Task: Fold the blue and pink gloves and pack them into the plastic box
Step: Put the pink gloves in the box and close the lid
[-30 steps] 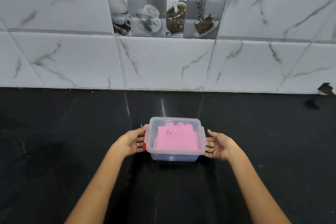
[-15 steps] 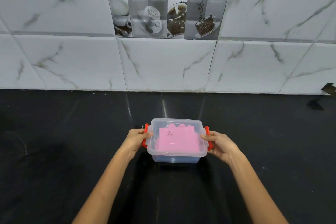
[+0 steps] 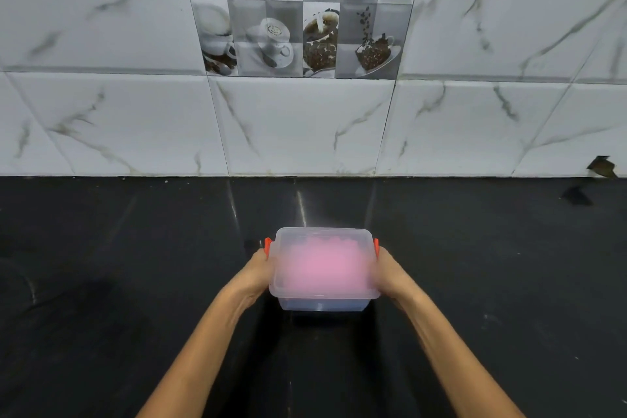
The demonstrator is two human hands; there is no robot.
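Note:
A clear plastic box (image 3: 322, 303) with its lid on sits low in the middle of the black counter (image 3: 101, 282), blurred by motion. Through the lid the folded pink glove (image 3: 322, 263) shows on top; a bluish layer shows through the front wall beneath it. An orange latch (image 3: 267, 245) is at each end. My left hand (image 3: 258, 270) grips the box's left end and my right hand (image 3: 386, 271) grips its right end, fingers wrapped around the sides.
A white marble-tiled wall (image 3: 305, 125) with a coffee-cup picture tile rises behind the counter. A small dark chip (image 3: 602, 166) marks the wall's base at the far right.
Both hands went from flat beside the box to gripping its ends. The orange latches have been pressed against the lid, and the box now blurs as it moves slightly.

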